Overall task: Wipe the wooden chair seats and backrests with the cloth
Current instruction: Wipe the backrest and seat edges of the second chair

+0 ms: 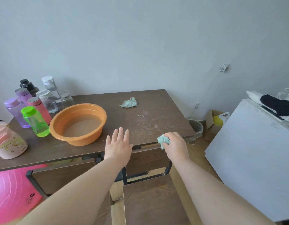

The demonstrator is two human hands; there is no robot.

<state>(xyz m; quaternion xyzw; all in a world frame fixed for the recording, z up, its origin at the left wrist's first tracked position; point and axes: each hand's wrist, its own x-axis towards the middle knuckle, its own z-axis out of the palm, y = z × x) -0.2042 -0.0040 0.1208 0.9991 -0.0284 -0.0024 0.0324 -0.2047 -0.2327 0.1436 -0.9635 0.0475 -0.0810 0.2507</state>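
My right hand (175, 146) is closed around a crumpled light-green cloth (163, 140) at the near right edge of the dark wooden table (148, 122). My left hand (118, 146) hovers flat with fingers spread over the table's near edge, holding nothing. Two dark wooden chairs with black metal frames are pushed under the table: the right chair's backrest (147, 158) and seat (153, 202) lie below my hands, and the left chair's backrest (62, 176) is beside it. A second green cloth (129, 103) lies bunched on the table farther back.
An orange basin (78, 123) with water stands on the table's left half, with several bottles (36, 121) and jars behind it. A pink ball (12, 197) is at lower left. A white cabinet (254, 156) stands at right, a bin (196, 129) and cardboard box (213, 120) beyond.
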